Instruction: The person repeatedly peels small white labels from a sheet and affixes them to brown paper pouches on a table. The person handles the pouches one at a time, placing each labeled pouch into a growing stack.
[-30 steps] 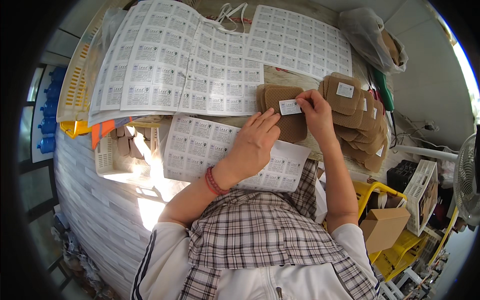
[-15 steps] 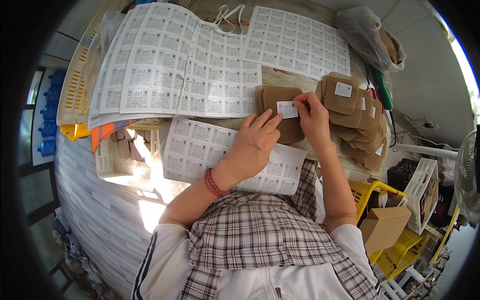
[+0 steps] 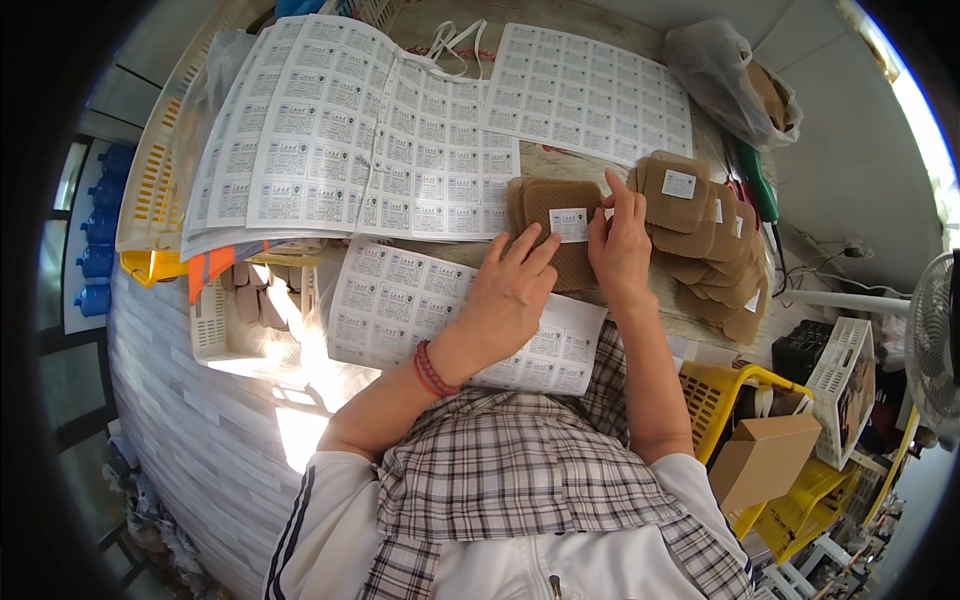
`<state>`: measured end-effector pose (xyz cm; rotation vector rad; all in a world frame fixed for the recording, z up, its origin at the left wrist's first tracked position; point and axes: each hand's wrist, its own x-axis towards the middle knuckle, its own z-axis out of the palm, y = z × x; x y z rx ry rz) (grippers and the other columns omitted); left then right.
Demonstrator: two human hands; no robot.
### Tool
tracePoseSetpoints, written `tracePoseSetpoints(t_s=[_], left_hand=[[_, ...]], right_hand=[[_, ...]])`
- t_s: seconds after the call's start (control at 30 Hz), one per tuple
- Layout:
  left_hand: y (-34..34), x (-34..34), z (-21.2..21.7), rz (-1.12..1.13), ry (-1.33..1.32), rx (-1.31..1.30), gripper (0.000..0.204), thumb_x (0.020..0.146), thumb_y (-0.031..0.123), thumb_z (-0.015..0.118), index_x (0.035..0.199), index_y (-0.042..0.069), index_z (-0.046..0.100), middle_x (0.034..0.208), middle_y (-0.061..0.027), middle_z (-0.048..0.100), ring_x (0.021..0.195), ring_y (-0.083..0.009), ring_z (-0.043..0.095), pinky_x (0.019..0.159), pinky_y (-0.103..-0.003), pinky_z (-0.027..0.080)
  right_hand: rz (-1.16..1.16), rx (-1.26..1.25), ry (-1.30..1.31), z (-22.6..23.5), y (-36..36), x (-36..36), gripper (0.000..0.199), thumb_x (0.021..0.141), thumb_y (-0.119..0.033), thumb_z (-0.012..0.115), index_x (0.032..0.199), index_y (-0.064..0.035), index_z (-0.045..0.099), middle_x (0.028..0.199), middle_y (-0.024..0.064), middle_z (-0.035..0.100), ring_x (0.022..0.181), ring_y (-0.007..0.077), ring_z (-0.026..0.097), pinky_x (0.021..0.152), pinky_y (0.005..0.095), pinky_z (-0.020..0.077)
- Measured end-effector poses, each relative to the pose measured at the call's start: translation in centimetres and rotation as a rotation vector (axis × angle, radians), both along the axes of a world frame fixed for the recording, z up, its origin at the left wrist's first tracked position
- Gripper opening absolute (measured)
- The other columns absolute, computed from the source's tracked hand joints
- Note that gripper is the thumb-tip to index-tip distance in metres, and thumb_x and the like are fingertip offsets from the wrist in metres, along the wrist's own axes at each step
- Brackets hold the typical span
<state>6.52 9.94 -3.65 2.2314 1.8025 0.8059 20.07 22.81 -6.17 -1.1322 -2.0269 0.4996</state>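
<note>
A brown, perforated, rounded pad (image 3: 573, 268) lies on top of a small stack in front of me. A white printed label (image 3: 569, 225) rests flat on it. My left hand (image 3: 508, 300) is open, its outstretched fingertips touching the pad beside the label's lower left corner. My right hand (image 3: 622, 255) is open at the pad's right edge, index finger raised and thumb near the label; nothing shows between its fingers. Under my left hand and across my lap lies a sheet of labels (image 3: 390, 290). On the right, overlapping labelled brown pads (image 3: 697, 215) form a fanned pile.
Large label sheets (image 3: 320, 130) cover the table's left, with another sheet (image 3: 590, 90) behind. A plastic bag (image 3: 715, 75) and a green-handled tool (image 3: 757, 180) stand at the back right. Yellow crates (image 3: 705, 400), a cardboard box (image 3: 762, 460) and a fan (image 3: 932, 340) are right.
My right fingers have let go of the label's right edge and lifted slightly, index finger raised. The label now lies flat on the pad. My left hand has barely moved.
</note>
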Motion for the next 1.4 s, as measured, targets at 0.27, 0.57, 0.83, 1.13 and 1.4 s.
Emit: tracePoseSetpoints(t_s=[0.27, 0.57, 0.83, 1.13, 1.4], left_hand=[[0.0, -0.1, -0.6, 0.003, -0.027, 0.025, 0.007, 0.083, -0.001, 0.051, 0.082, -0.003, 0.058, 0.14, -0.0206, 0.053, 0.136, -0.039, 0.042, 0.111, -0.055, 0.031], [-0.3, -0.6, -0.9, -0.02, -0.055, 0.018, 0.008, 0.086, 0.002, 0.051, 0.08, 0.0, 0.057, 0.142, -0.0225, 0.05, 0.138, -0.0402, 0.04, 0.112, -0.054, 0.03], [-0.8, -0.7, -1.4, -0.009, -0.172, 0.025, 0.006, 0.087, 0.003, 0.054, 0.081, 0.0, 0.057, 0.141, -0.028, 0.049, 0.134, -0.0428, 0.043, 0.11, -0.05, 0.034], [-1.4, 0.0, 2.5, 0.04, -0.312, -0.112, 0.004, 0.084, 0.002, 0.062, 0.088, 0.001, 0.061, 0.091, -0.0125, 0.061, 0.09, -0.0302, 0.061, 0.08, -0.038, 0.049], [-2.4, 0.6, 3.7, 0.18, -0.698, -0.155, 0.01, 0.086, 0.004, 0.063, 0.095, 0.0, 0.065, 0.083, -0.011, 0.062, 0.077, -0.0247, 0.062, 0.07, -0.035, 0.049]], right_hand=[[-0.071, 0.128, 0.043, -1.8, 0.6, 0.3, 0.019, 0.083, -0.01, 0.074, 0.102, -0.0117, 0.073, 0.095, 0.0061, 0.062, 0.083, 0.025, 0.065, 0.067, 0.0346, 0.0538], [-0.01, 0.282, 0.054, -0.9, 0.8, 0.4, 0.009, 0.081, -0.006, 0.074, 0.089, -0.0077, 0.069, 0.09, 0.0062, 0.064, 0.086, 0.0246, 0.063, 0.072, 0.0337, 0.0517], [0.006, -0.111, 0.363, 0.3, -0.5, 2.6, 0.011, 0.094, -0.004, 0.061, 0.104, -0.0026, 0.056, 0.084, 0.0123, 0.066, 0.069, 0.0264, 0.065, 0.066, 0.0347, 0.0522], [-0.379, 0.349, -0.152, 6.7, 3.1, 9.9, 0.036, 0.09, -0.013, 0.068, 0.124, -0.0071, 0.058, 0.11, 0.0151, 0.069, 0.102, 0.0324, 0.065, 0.087, 0.0425, 0.0514], [0.133, 0.149, -0.081, 4.5, -9.0, 4.4, 0.024, 0.075, -0.015, 0.08, 0.098, -0.0137, 0.07, 0.085, 0.0025, 0.066, 0.084, 0.0226, 0.063, 0.088, 0.0376, 0.0421]])
